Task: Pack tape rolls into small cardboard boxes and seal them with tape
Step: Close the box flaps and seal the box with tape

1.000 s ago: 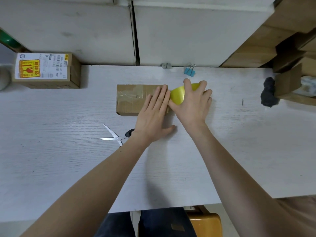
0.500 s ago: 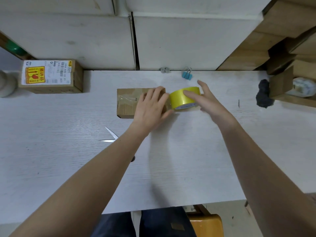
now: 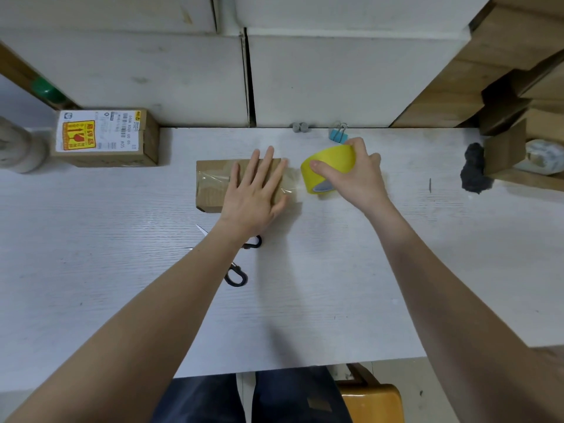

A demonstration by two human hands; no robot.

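A small cardboard box [image 3: 210, 190] lies flat on the white table [image 3: 305, 300], with clear tape across its top. My left hand [image 3: 256, 190] presses flat on the box's right half, fingers straight and spread. Just right of the box, my right hand [image 3: 351, 175] grips a yellow tape roll [image 3: 329, 163], thumb on its near face and fingers over the top. A strip of clear tape [image 3: 294, 181] stretches from the roll onto the box's right end.
Scissors [image 3: 238, 270] lie on the table, partly under my left forearm. A labelled cardboard box [image 3: 103, 138] sits at back left. A blue binder clip [image 3: 338, 134] and grey bits [image 3: 300, 127] lie by the back wall. Cardboard boxes [image 3: 512, 141] and a dark lump [image 3: 474, 172] crowd the right.
My right hand has closed round the yellow roll and drawn it slightly right, off the box, pulling tape out. My left hand stays flat on the box.
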